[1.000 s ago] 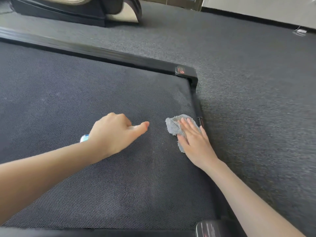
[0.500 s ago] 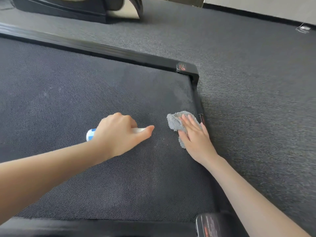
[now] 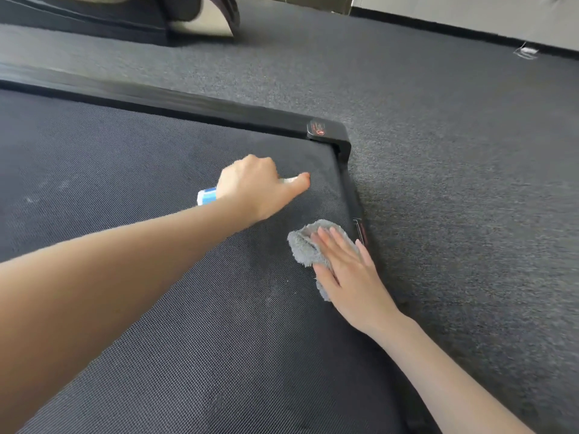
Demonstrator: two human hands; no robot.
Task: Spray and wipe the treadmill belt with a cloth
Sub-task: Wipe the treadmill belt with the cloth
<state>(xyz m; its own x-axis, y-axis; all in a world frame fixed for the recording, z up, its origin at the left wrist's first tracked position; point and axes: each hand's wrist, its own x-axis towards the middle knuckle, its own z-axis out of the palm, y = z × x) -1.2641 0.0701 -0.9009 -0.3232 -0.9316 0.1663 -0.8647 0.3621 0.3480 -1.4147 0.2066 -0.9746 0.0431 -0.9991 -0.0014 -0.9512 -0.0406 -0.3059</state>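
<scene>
Near the right edge of the black woven-textured treadmill belt [image 3: 163,324]: grey fluffy microfibre cloth [image 3: 304,245] lies bunched, just beside the black plastic side rail [image 3: 352,195]. Right hand [image 3: 347,274] presses it flat, fingers straight, not gripping. Left hand [image 3: 250,186] curled round small white spray bottle with blue label [image 3: 206,195], forefinger extended forward. Judgement: cloth soft, light and limp, likely to bunch under drag; best held by palm pressure over its middle. Bottle probably light and rigid.

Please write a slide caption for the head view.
Left hand grips spray bottle; right hand presses cloth on treadmill belt.
</scene>
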